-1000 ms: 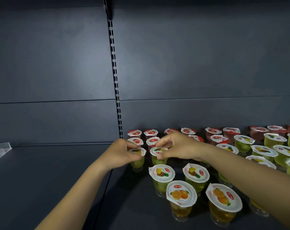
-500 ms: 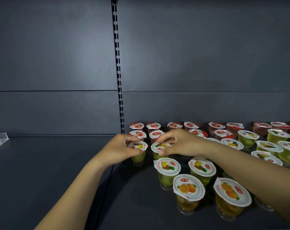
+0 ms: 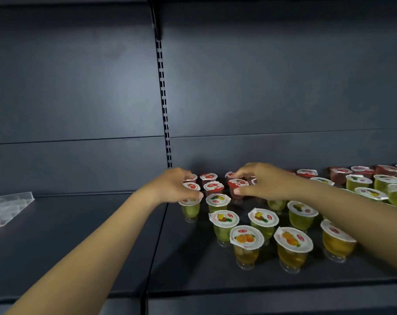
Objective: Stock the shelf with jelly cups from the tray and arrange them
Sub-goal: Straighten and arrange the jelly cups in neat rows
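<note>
Dark grey shelf (image 3: pixel 79 235) against a slotted back panel, seen from the head camera. Jelly cups (image 3: pixel 247 244) stand in loose rows on its right half; no tray is visible. Left hand (image 3: pixel 173 186) curls its grip over the rim of a green cup (image 3: pixel 190 209); right hand (image 3: pixel 264 183) pinches a red cup (image 3: pixel 238 186) behind. Best to nudge each cup upright into line, slowly, without knocking neighbours. A second ago both hands held green cups nearer the front; the right has since reached further back.
</note>
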Motion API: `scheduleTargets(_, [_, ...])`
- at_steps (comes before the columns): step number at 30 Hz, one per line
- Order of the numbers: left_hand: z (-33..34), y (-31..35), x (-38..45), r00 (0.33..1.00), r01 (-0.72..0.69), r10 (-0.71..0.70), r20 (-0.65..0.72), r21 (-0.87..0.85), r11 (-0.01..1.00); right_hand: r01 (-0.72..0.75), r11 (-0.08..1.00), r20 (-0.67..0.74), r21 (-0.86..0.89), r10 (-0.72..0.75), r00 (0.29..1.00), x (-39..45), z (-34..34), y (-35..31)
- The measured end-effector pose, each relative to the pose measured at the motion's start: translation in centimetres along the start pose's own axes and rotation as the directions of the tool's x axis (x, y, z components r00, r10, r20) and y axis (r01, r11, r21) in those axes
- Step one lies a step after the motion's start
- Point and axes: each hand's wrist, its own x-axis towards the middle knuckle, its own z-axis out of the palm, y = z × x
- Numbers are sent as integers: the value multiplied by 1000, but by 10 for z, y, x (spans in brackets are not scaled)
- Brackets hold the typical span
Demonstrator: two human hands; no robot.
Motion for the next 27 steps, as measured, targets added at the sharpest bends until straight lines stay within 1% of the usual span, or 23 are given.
scheduleTargets(4, [-8, 37, -23, 995, -95, 100, -20, 168, 981, -39, 990, -39, -134, 34, 999, -44, -23, -3])
scheduleTargets(6, [-7, 58, -35, 990, -129, 137, -25, 218, 967, -70, 977, -45, -202, 62, 997, -69, -32, -5])
scheduleTargets(9, [1, 89, -53, 980, -184, 196, -24, 244, 952, -107, 955, -52, -277, 96, 994, -106, -45, -4])
scheduleTargets(14, [17, 130, -70, 965, -242, 260, -30, 278, 930, -134, 938, -58, -320, 122, 991, -151, -59, 3])
scheduleTargets(17, [28, 149, -73, 962, -252, 271, -34, 269, 930, -138, 946, -66, -295, 123, 990, -166, -64, 12])
scheduleTargets(20, [37, 163, -66, 964, -249, 262, -31, 222, 943, -145, 956, -64, -255, 133, 989, -170, -67, 27])
scheduleTargets(24, [50, 172, -36, 981, -189, 193, -16, 136, 972, -148, 975, -58, -167, 141, 988, -160, -71, 60])
scheduleTargets(27, [58, 173, -5, 988, -152, 153, 4, 117, 981, -143, 984, -52, -110, 138, 989, -141, -71, 91])
